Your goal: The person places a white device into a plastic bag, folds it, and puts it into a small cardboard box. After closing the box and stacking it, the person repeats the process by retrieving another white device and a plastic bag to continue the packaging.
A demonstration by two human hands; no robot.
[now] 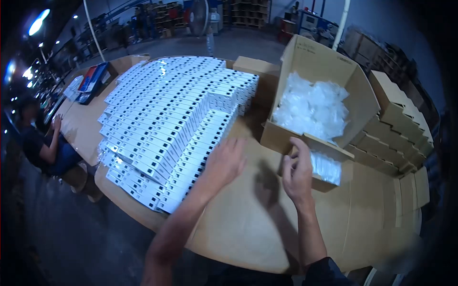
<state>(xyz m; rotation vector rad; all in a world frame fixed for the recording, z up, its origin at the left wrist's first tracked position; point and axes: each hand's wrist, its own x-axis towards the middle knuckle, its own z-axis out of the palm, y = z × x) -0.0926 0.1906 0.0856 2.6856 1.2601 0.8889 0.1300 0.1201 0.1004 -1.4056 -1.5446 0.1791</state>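
Note:
Many white boxes with small black squares (152, 105) are stacked in rows on the table's left part. My left hand (226, 159) is over the right edge of the stack, its fingers blurred by motion and pointing right; whether it holds anything is unclear. My right hand (298, 171) is at the left side of a small open carton (326, 185), fingers bent, thumb and index finger apart. Clear plastic packets (326, 167) fill that carton. Directly behind stands a large open carton (329, 55) with a heap of clear plastic bags (312, 107) inside.
Folded brown cartons (393, 131) are stacked at the right. The brown tabletop (234, 233) curves along the front. At the far left a person (40, 138) sits by the table, near a blue and red box (93, 81). A fan (198, 18) stands behind.

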